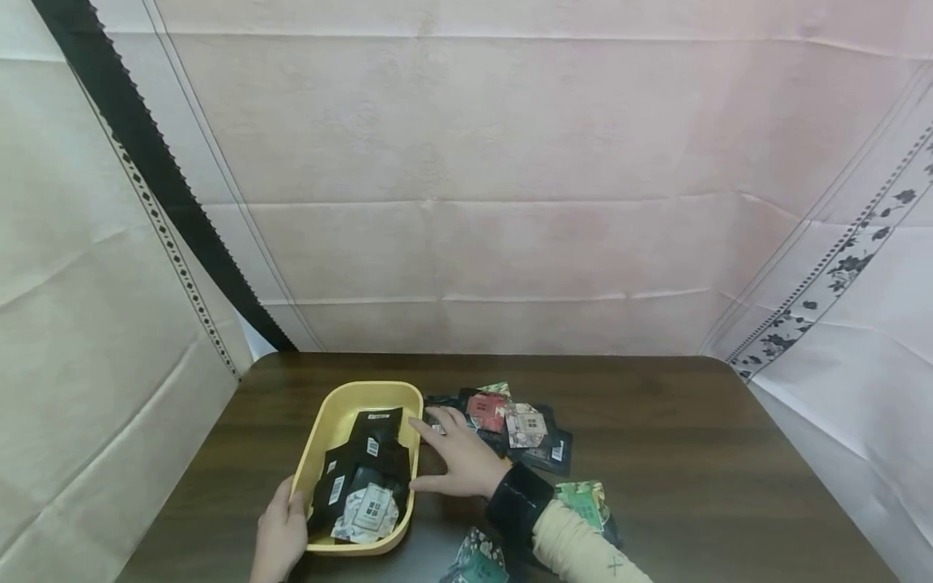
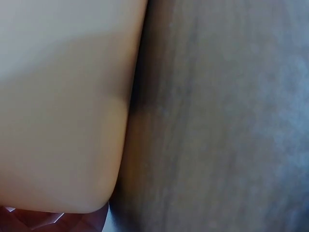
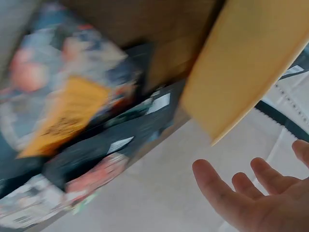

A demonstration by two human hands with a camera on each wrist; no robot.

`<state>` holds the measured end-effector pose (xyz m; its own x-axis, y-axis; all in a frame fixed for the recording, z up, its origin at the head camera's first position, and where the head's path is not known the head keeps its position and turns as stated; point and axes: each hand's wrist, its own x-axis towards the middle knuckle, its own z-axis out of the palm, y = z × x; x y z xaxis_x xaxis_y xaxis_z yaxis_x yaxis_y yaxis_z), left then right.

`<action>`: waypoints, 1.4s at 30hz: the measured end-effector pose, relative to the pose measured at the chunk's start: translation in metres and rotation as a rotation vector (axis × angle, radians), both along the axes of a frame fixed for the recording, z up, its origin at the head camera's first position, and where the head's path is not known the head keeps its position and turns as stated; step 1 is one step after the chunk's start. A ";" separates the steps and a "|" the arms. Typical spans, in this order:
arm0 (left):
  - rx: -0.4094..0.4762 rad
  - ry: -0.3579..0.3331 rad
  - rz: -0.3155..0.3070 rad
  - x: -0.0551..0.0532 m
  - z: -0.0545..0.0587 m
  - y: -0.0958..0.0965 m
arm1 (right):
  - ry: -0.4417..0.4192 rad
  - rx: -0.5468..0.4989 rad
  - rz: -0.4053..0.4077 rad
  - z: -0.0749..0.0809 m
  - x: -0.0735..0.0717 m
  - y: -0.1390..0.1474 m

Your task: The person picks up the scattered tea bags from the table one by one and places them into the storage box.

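Observation:
A yellow plastic basket (image 1: 332, 414) on the brown table holds several black packets (image 1: 355, 478), one with a pale printed front (image 1: 368, 512). My left hand (image 1: 280, 522) grips the basket's near left side; in the left wrist view the basket's pale wall (image 2: 63, 135) hides most of that hand. Fingers spread, my right hand (image 1: 462, 457) hovers by the basket's right rim, holding nothing. The right wrist view also shows this hand (image 3: 260, 198) empty, near the basket's wall (image 3: 236, 72). Beyond it lies a heap of dark packets (image 1: 526, 427), one with a red front (image 1: 487, 411).
A green packet (image 1: 585, 502) lies on the table beside the right forearm, and a teal one (image 1: 477, 559) is at the near edge of the view. White patterned cloth (image 1: 510, 162) hangs behind and at both sides of the table (image 1: 656, 453).

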<state>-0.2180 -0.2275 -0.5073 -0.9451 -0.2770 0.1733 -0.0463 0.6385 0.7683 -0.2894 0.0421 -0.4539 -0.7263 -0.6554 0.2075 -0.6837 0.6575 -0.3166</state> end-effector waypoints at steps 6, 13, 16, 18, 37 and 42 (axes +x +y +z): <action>0.006 -0.003 0.006 0.000 -0.001 -0.002 | -0.075 -0.022 -0.050 -0.002 0.009 0.043; 0.016 -0.003 0.012 0.001 0.000 -0.004 | -0.072 -0.025 -0.115 -0.021 0.023 0.104; 0.017 -0.007 0.010 0.001 -0.001 -0.003 | -0.088 -0.006 -0.131 -0.031 0.031 0.129; 0.016 -0.006 0.007 0.001 -0.001 -0.003 | -0.125 0.029 -0.146 -0.035 0.038 0.144; 0.010 -0.009 -0.009 0.001 0.000 -0.002 | -0.172 0.252 -0.244 -0.049 0.057 0.173; 0.011 -0.020 -0.012 0.000 0.001 0.000 | -0.221 0.107 -0.243 -0.052 0.055 0.174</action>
